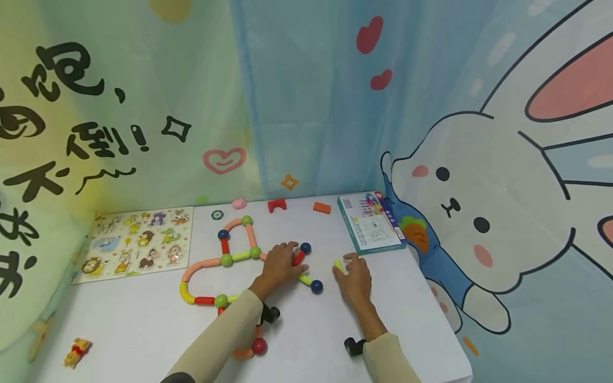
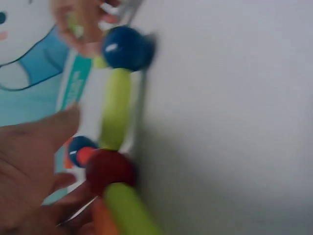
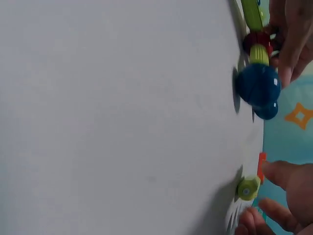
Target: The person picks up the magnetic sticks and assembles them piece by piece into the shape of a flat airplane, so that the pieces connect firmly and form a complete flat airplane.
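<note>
A building-toy figure of coloured sticks and balls (image 1: 256, 252) lies on the white table. My left hand (image 1: 280, 263) reaches over its right part, fingers curled at a dark red ball (image 2: 110, 171) there. The thumb stretches out above a red stick tipped with a blue ball (image 1: 305, 248). From the red ball a yellow-green stick (image 2: 115, 107) runs to another blue ball (image 1: 316, 286). To the right, my right hand (image 1: 355, 279) pinches a loose yellow-green stick (image 3: 248, 188) between thumb and fingers, apart from the figure.
A toy box (image 1: 378, 226) lies at the back right, and an animal picture board (image 1: 139, 239) at the back left. Along the back edge sit a small wheel (image 1: 217, 215), a red arch block (image 1: 276, 205) and an orange block (image 1: 322, 207). A small bear figure (image 1: 77, 352) lies front left.
</note>
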Motion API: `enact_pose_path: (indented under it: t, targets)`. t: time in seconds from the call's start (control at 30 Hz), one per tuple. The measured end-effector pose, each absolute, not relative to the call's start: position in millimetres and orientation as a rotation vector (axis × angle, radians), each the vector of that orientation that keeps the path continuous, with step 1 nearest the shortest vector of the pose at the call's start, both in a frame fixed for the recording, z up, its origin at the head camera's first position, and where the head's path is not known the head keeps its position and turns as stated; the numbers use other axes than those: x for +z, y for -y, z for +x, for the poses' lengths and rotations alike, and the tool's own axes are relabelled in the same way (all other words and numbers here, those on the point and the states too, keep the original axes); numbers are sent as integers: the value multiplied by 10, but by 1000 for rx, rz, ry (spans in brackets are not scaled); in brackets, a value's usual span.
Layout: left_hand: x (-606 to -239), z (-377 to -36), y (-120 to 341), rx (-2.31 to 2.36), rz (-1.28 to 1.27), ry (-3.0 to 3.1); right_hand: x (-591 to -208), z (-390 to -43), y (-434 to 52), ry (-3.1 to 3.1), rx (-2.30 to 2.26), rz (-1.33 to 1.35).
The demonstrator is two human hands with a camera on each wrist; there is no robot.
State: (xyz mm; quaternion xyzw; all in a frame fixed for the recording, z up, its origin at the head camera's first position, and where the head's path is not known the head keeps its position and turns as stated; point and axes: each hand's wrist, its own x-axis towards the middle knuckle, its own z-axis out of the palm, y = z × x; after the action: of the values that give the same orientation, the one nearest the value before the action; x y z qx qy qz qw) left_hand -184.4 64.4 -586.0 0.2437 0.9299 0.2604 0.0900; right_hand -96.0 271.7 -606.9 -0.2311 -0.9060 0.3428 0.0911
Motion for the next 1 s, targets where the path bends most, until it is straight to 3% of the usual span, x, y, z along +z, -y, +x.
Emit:
enact_pose_path:
  t: [0.27,1.0]
  targets:
    - [-5897,-1909,-599,502,862,-2695,-6065,-1094,-2670,2773,1147,-681]
    - [-6063,-1857,-565,558,969,-2803,-5993,-1283,-2419,2866,1351,-498]
